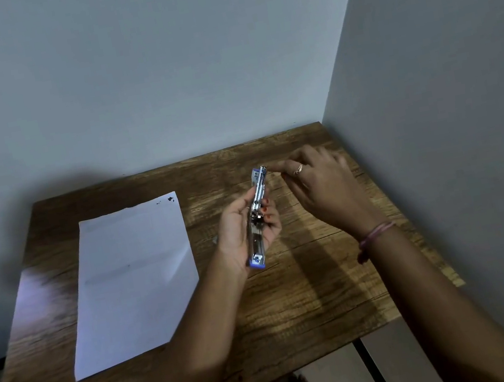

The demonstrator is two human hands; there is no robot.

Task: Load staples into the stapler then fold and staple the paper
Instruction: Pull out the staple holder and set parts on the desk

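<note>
My left hand grips a silver stapler with a blue end, held lengthwise above the middle of the wooden table. Its fingers curl round the stapler's body. My right hand hovers to the right of the stapler's far tip, its fingertips close to that tip. The right hand is blurred, so I cannot tell whether it pinches staples. A white sheet of paper lies flat on the left half of the table, with small dark marks at its far right corner.
The table stands in a corner, with a grey wall behind and another wall along its right side. A small silver bit lies on the wood beside my left hand.
</note>
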